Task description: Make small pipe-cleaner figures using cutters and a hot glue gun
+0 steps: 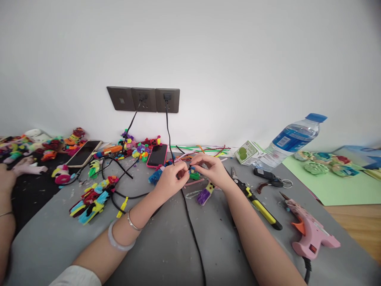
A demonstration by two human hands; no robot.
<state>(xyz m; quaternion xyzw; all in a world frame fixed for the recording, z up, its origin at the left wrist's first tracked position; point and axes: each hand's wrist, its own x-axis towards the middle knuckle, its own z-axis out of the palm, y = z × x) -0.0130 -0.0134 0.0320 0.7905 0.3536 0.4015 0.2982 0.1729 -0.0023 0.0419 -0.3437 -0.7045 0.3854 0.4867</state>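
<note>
My left hand and my right hand meet above the middle of the grey table, fingers closed in a pinch. Between their fingertips shows a small blue piece, too small to make out in full. Just below my right hand lies a purple and cream pipe-cleaner figure. Green fuzzy material shows behind the fingertips, and blue fuzzy material lies beside my left hand. A black cable runs beneath both hands toward the front edge.
A pink glue gun, yellow-black pliers, keys, a juice box and a tilted water bottle stand or lie right. Left are colourful pipe-cleaner figures, phones and another person's hand.
</note>
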